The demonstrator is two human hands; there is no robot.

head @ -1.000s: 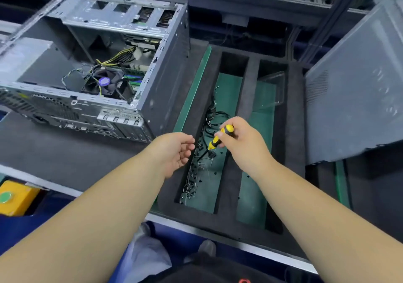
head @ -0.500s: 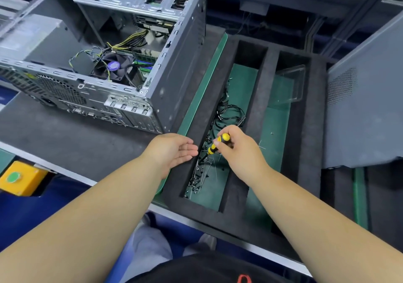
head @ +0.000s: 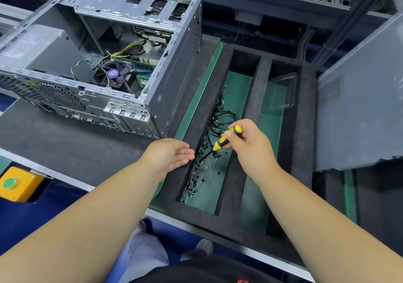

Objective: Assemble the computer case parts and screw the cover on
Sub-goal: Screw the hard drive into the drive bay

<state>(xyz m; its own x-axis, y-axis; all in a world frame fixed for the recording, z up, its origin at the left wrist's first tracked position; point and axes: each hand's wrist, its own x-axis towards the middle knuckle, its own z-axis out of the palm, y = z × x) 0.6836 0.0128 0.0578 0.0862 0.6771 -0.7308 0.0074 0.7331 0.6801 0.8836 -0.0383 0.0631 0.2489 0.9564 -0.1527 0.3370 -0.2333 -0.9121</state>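
Your right hand (head: 250,145): grips yellow-black screwdriver (head: 226,138), tip down among loose screws (head: 194,180) in foam tray (head: 305,130), possibly touching one. Your left hand (head: 172,156): palm up, fingers relaxed, empty. Open computer case (head: 170,68) left; cover panel (head: 366,108) right.

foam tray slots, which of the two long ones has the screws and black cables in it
The left slot, nearer the open grey computer case: small black screws and cables lie on its green floor. The right slot holds only a clear plastic box.
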